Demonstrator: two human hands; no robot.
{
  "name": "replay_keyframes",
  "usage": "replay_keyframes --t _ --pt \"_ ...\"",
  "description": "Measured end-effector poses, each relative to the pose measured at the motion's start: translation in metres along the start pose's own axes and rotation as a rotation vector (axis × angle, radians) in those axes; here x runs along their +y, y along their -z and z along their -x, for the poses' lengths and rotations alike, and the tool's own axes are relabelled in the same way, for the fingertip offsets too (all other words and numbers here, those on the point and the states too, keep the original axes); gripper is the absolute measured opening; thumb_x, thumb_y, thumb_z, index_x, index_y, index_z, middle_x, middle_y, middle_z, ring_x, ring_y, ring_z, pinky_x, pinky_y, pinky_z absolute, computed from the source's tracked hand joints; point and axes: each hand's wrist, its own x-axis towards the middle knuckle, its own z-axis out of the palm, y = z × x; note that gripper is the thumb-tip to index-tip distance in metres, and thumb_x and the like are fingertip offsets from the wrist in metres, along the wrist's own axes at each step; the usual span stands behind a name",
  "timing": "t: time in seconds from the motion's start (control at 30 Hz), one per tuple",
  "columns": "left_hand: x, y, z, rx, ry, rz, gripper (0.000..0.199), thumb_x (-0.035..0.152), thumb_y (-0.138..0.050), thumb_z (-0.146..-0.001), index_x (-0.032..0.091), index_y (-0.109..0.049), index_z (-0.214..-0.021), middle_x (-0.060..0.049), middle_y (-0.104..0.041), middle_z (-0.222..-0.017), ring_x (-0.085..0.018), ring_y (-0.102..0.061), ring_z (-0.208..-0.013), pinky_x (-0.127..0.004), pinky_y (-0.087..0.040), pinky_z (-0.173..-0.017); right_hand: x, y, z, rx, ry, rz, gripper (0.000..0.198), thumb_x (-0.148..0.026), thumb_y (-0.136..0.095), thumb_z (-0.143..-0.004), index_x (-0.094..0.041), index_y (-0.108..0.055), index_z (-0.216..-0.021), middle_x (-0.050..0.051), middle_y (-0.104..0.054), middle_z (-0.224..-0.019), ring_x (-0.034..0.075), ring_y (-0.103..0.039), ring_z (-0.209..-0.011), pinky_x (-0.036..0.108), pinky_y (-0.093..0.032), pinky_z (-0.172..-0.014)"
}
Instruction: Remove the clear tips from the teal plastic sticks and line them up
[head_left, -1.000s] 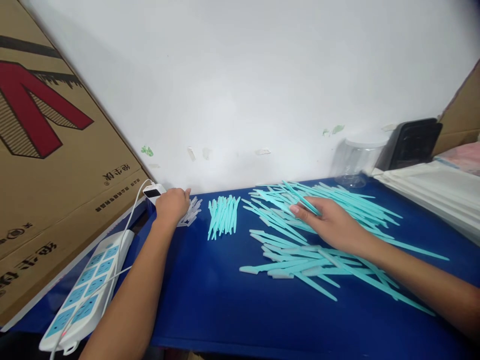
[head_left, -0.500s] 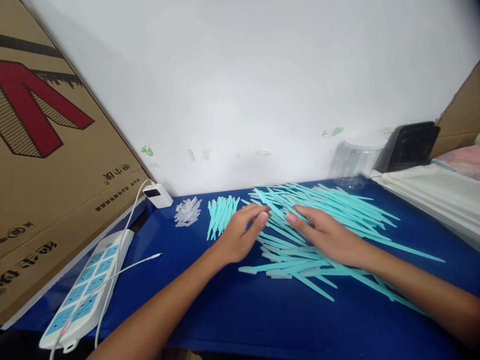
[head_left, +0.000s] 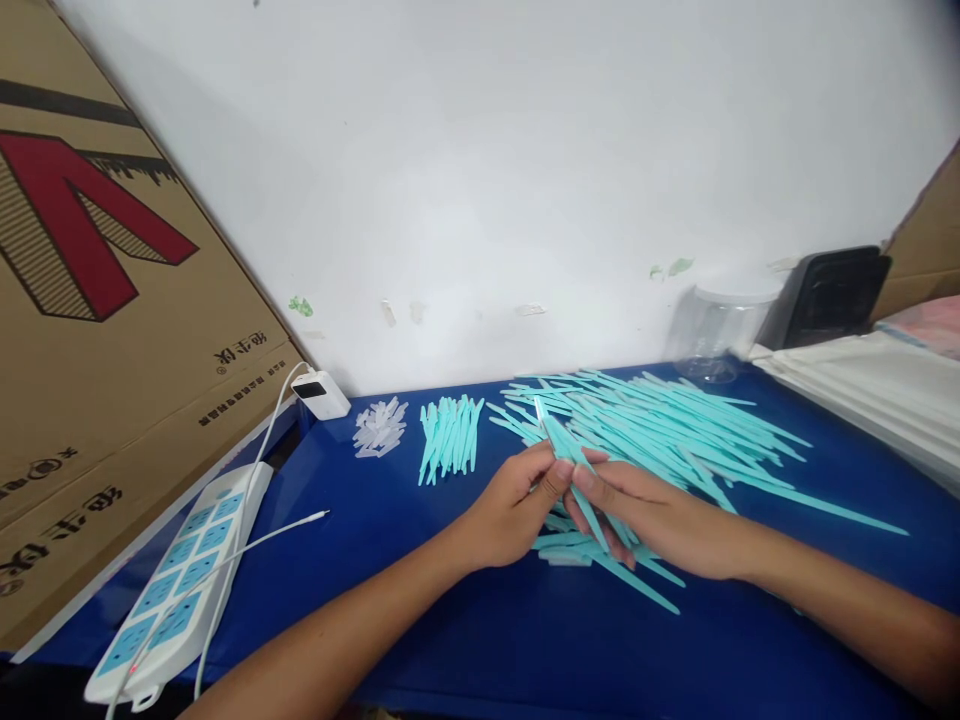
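Over the table's middle, both hands meet on a teal eyebrow razor (head_left: pixel 556 432), its pale blade end pointing up and away. My left hand (head_left: pixel 514 508) pinches it between thumb and fingers. My right hand (head_left: pixel 664 512) is closed on it from the other side, thumb on top, with another teal handle or two seeming to lie beneath its fingers. Behind the hands spreads a large heap of teal razors (head_left: pixel 675 425). Several more razors (head_left: pixel 649 590) stick out below the hands, partly covered by them.
Left of the hands lie a neat row of teal razors (head_left: pixel 451 440) and a small pile of clear caps (head_left: pixel 379 428). A power strip (head_left: pixel 184 575), white cable (head_left: pixel 281 535) and white power bank (head_left: pixel 321 394) are further left. A clear jar (head_left: pixel 720 330) stands at the back right.
My hands were apart above the heap; now they have come together, nearer to me, on a razor. The view has shifted slightly.
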Motion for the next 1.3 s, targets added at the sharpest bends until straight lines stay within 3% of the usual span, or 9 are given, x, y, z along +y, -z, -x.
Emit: replay_keyframes --t 0.1,0.27,0.4,0.53,0.77,0.87,0.97,1.17,1.3 --pt "-0.001 -0.001 0.000 -0.021 -0.011 0.063 0.056 0.055 -0.038 -0.107 0.011 -0.064 -0.130 -0.004 -0.069 -0.070 -0.021 -0.074 -0.075 -0.034 -0.056 -0.083 -0.004 0.000 0.001 0.012 0.069 -0.020 0.064 -0.070 -0.028 -0.105 -0.022 -0.061 -0.079 0.000 -0.062 -0.070 0.019 -0.063 -0.072 0.043 -0.044 -0.106" --pt "0.000 -0.003 0.000 -0.064 0.042 0.145 0.057 0.057 -0.040 -0.106 0.011 -0.066 -0.127 -0.005 -0.069 -0.070 -0.019 -0.073 -0.067 -0.030 -0.057 -0.073 -0.005 -0.002 0.004 0.003 0.030 -0.099 0.066 -0.071 -0.032 -0.103 -0.021 -0.069 -0.082 0.005 -0.066 -0.084 0.020 -0.065 -0.078 0.038 -0.055 -0.087" --pt "0.005 -0.005 0.000 -0.080 0.030 0.187 0.059 0.056 -0.036 -0.108 0.010 -0.064 -0.132 -0.005 -0.071 -0.066 -0.021 -0.076 -0.071 -0.036 -0.056 -0.085 -0.004 -0.004 0.006 -0.014 -0.017 -0.129 0.072 -0.074 -0.029 -0.101 -0.019 -0.070 -0.078 0.007 -0.068 -0.084 0.021 -0.065 -0.075 0.037 -0.058 -0.076" --pt "0.009 -0.006 -0.001 -0.079 0.040 0.237 0.057 0.054 -0.036 -0.108 0.010 -0.067 -0.127 -0.006 -0.073 -0.064 -0.025 -0.077 -0.080 -0.039 -0.054 -0.092 -0.007 -0.004 0.009 -0.049 -0.056 -0.082 0.079 -0.075 -0.024 -0.101 -0.019 -0.071 -0.072 0.007 -0.069 -0.078 0.020 -0.067 -0.076 0.038 -0.057 -0.090" --pt "0.013 -0.005 -0.002 -0.077 0.091 0.279 0.052 0.059 -0.037 -0.106 0.013 -0.063 -0.111 -0.005 -0.069 -0.067 -0.022 -0.071 -0.061 -0.032 -0.053 -0.063 -0.009 -0.007 0.007 -0.026 -0.053 -0.035 0.075 -0.076 -0.031 -0.100 -0.019 -0.073 -0.081 0.006 -0.068 -0.072 0.018 -0.063 -0.065 0.038 -0.057 -0.082" --pt "0.017 0.014 0.000 0.150 0.057 -0.050 0.051 0.058 -0.035 -0.107 0.016 -0.062 -0.099 -0.008 -0.072 -0.087 -0.018 -0.067 -0.070 -0.031 -0.052 -0.070 -0.004 -0.004 0.002 0.046 -0.004 0.009 0.069 -0.073 -0.036 -0.101 -0.018 -0.075 -0.085 0.004 -0.065 -0.066 0.017 -0.058 -0.059 0.035 -0.055 -0.071" --pt "0.017 0.049 0.002 0.353 0.095 -0.595 0.049 0.053 -0.029 -0.109 0.020 -0.062 -0.094 -0.004 -0.068 -0.080 -0.018 -0.064 -0.076 -0.031 -0.049 -0.078 -0.001 0.000 -0.001 0.128 -0.014 -0.008 0.067 -0.071 -0.037 -0.103 -0.017 -0.076 -0.098 0.005 -0.067 -0.075 0.015 -0.057 -0.058 0.029 -0.048 -0.059" --pt "0.001 0.108 0.004 0.448 0.600 -1.397 0.048 0.040 -0.025 -0.107 0.015 -0.066 -0.110 -0.017 -0.075 -0.096 -0.034 -0.072 -0.095 -0.042 -0.051 -0.084 -0.001 0.005 -0.001 0.125 -0.014 0.002 0.062 -0.068 -0.041 -0.103 -0.017 -0.075 -0.095 0.003 -0.063 -0.072 0.013 -0.054 -0.057 0.029 -0.048 -0.060" --pt "-0.007 0.119 0.006 0.445 0.735 -1.577 0.049 0.038 -0.027 -0.106 0.010 -0.065 -0.117 -0.022 -0.075 -0.103 -0.038 -0.073 -0.098 -0.046 -0.053 -0.083 -0.001 0.006 -0.001 0.131 -0.015 0.022 0.061 -0.068 -0.042 -0.103 -0.017 -0.075 -0.092 0.002 -0.062 -0.071 0.013 -0.054 -0.057 0.029 -0.049 -0.061"
